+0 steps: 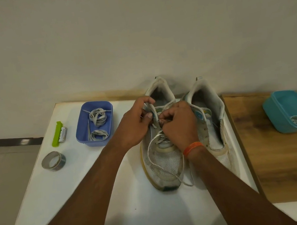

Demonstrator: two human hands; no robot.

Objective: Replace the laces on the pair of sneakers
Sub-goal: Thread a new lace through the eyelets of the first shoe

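No readable brand or writing anywhere that I can make out. There's a round blue-ish patch on the tongue of the right sneaker (pixel 209 123), but it's too small and blurry to read.

Both sneakers sit side by side on the white counter (pixel 79 197), toes pointing toward the camera, heels toward the wall. Both hands are over the left sneaker (pixel 164 159), up by the top eyelets. The left hand (pixel 136 125) has its fingers curled round the tongue or collar edge, thumb pressed against the side. The right hand (pixel 178 125) is curled too, fingertips pinching the lace (pixel 151 149) near the middle of the shoe. The rest of that white speckled lace trails loose down over the toe and onto the counter. There's an orange band on the right wrist.

Left of the shoes is a blue tray (pixel 82 132) with flat grey laces (pixel 97 117) bundled inside. Further left there's a green clip (pixel 57 133) touching a battery (pixel 63 135), and a tape roll (pixel 53 161) nearer the front. Off to the right, on the wood surface, a teal container (pixel 283 111) holds another lace bundle.
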